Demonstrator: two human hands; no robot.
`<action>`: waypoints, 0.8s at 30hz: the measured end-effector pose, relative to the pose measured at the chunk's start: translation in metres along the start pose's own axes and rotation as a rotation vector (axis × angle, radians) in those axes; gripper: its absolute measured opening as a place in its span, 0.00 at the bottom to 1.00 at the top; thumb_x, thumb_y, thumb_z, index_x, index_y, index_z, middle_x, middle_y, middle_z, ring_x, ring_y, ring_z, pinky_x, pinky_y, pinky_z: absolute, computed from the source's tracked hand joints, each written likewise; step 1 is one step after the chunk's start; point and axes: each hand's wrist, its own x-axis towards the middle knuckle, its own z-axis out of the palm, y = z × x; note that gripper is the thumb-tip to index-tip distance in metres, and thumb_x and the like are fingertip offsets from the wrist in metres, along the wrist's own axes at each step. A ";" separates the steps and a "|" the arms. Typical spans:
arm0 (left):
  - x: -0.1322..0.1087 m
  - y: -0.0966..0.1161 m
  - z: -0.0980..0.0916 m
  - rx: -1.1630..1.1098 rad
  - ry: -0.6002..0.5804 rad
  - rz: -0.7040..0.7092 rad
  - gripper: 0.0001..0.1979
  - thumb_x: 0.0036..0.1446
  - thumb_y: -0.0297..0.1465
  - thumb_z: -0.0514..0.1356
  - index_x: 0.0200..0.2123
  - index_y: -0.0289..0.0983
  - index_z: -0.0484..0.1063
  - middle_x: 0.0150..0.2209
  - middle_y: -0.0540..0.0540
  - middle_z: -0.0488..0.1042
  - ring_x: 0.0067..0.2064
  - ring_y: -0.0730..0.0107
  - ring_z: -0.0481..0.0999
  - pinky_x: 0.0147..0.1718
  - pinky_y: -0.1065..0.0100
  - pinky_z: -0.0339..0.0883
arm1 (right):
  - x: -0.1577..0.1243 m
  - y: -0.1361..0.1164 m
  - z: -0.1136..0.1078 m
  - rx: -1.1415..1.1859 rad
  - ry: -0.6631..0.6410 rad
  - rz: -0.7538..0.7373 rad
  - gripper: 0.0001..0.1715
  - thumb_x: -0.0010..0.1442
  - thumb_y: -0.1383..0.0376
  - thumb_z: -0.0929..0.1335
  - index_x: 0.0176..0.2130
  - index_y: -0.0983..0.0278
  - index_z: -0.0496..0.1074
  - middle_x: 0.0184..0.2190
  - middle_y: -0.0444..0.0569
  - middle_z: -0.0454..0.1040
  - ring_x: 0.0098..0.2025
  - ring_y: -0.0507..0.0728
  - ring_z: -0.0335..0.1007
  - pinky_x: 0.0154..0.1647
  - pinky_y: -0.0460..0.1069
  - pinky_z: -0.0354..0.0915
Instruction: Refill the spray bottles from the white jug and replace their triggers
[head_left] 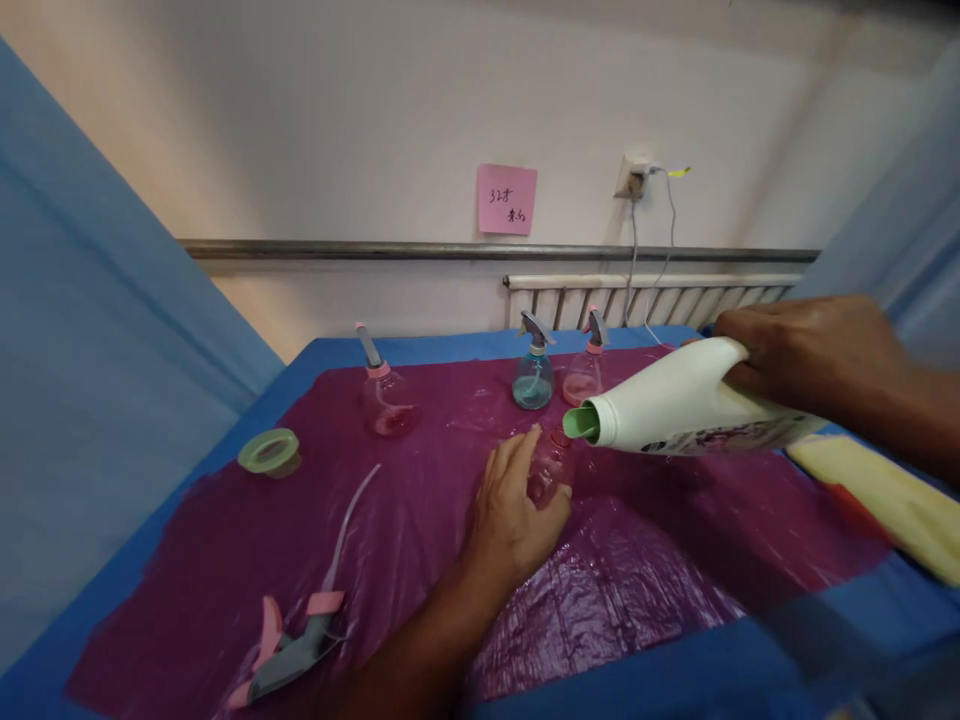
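Observation:
My left hand (517,505) is wrapped round a small clear pinkish spray bottle without its top (549,468), which stands on the purple plastic sheet. In my right hand (795,350) is a large white jug (675,400), gripped by its handle and tipped nearly level. Its green pouring spout (580,423) sits just over the small bottle's neck. Whether liquid is flowing I cannot make out. A grey and pink spray trigger head (296,645) with its dip tube lies near the front left. A green cap (268,452) rests at the left.
A pink-collared spray bottle (388,405) stands at the back left. Behind my hands are a teal spray bottle (533,380) and another pink one (583,378). A yellow cloth-like item (885,500) lies at the right. Blue curtains (97,300) flank the table; a radiator (660,298) lines the wall.

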 end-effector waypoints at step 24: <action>-0.003 0.012 -0.003 -0.023 -0.019 -0.141 0.37 0.58 0.29 0.72 0.70 0.43 0.67 0.66 0.40 0.77 0.68 0.48 0.78 0.71 0.44 0.73 | -0.050 -0.026 0.128 1.175 0.146 1.120 0.05 0.56 0.65 0.76 0.29 0.62 0.77 0.37 0.60 0.84 0.34 0.58 0.71 0.37 0.58 0.67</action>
